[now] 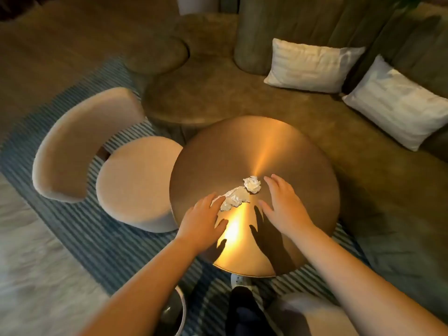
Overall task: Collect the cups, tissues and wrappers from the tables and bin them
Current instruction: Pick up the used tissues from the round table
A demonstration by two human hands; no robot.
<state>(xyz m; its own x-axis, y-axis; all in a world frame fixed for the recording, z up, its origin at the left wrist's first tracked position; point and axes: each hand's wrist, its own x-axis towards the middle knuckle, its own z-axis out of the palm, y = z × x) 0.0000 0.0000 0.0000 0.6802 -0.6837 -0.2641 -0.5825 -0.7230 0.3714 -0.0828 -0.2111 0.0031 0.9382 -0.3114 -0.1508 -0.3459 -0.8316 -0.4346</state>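
Two crumpled white tissues lie on a round brass table (254, 146). The nearer, flatter tissue (234, 198) sits just beyond the fingertips of my left hand (202, 220), which is spread open and seems to touch its left edge. The rounder tissue ball (252, 184) rests a little farther back. My right hand (282, 206) hovers open just right of both tissues, fingers apart, holding nothing. No cups or wrappers are in view.
A beige round-seat chair (135, 183) stands against the table's left side. A green sofa (242, 93) with two white cushions (312, 65) curves behind and to the right. A round container's rim (180, 309) shows below my left forearm, on a striped rug (84, 234).
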